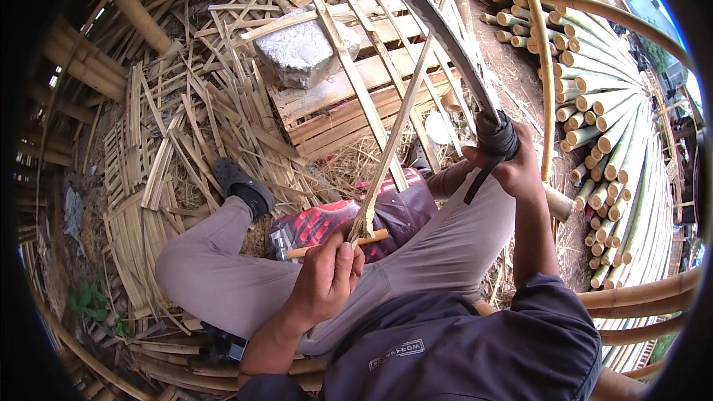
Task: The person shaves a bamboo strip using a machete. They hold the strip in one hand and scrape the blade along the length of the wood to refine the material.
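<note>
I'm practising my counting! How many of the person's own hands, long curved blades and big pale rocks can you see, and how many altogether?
Hands, the left hand and the right hand: 2
Long curved blade, held in the right hand: 1
Big pale rock: 1
Total: 4

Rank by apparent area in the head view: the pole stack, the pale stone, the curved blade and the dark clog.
1. Pole stack
2. Pale stone and curved blade: not ranked, the blade looks nearer the camera
3. Dark clog
</note>
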Available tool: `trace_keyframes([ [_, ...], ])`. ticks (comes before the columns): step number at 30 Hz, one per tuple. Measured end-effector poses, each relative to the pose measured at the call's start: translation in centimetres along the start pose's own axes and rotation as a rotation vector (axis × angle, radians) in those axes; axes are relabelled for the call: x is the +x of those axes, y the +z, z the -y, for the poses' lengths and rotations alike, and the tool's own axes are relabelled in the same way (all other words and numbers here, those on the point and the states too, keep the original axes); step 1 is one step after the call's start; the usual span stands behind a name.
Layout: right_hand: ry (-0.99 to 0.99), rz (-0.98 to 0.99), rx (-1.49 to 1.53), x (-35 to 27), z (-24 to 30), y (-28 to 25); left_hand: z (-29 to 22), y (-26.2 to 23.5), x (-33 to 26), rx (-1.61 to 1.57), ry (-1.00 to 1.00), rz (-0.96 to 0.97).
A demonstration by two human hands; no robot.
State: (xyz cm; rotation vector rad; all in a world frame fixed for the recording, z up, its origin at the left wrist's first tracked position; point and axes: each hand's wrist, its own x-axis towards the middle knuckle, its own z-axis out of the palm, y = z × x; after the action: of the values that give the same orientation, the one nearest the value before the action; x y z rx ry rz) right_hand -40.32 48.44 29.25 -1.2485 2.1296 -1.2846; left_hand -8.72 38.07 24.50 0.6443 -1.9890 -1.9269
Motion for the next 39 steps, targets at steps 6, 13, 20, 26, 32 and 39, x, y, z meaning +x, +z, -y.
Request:
trace_keyframes([
  [6, -0.198, -0.090, -0.268, -0.1, 2.7, -1.1, -0.1, 0.8, 0.4, 0.343, 0.211, -0.176],
  [13, -0.332, -0.017, -0.574, -0.1, 4.5, -0.6, 0.3, 1.6, 0.1, 0.536, 0.273, -0.270],
  [20, -0.394, -0.185, -0.680, 0.3, 5.9, -1.5, -0.4, 1.7, -0.2, 0.510, 0.343, -0.344],
  [26, -0.168, -0.120, 0.037, 2.6, 7.3, -6.5, -1.3, 1.7, -0.5, 0.525, 0.406, -0.352],
  [32, 0.059, 0.012, 0.609, 3.0, 6.6, -11.0, -2.5, 0.4, -0.1, 0.671, 0.446, -0.427],
  [39, 0.082, 0.257, 0.760, 1.8, 4.5, -11.5, -2.6, -1.4, 0.9, 0.954, 0.683, -0.500],
])
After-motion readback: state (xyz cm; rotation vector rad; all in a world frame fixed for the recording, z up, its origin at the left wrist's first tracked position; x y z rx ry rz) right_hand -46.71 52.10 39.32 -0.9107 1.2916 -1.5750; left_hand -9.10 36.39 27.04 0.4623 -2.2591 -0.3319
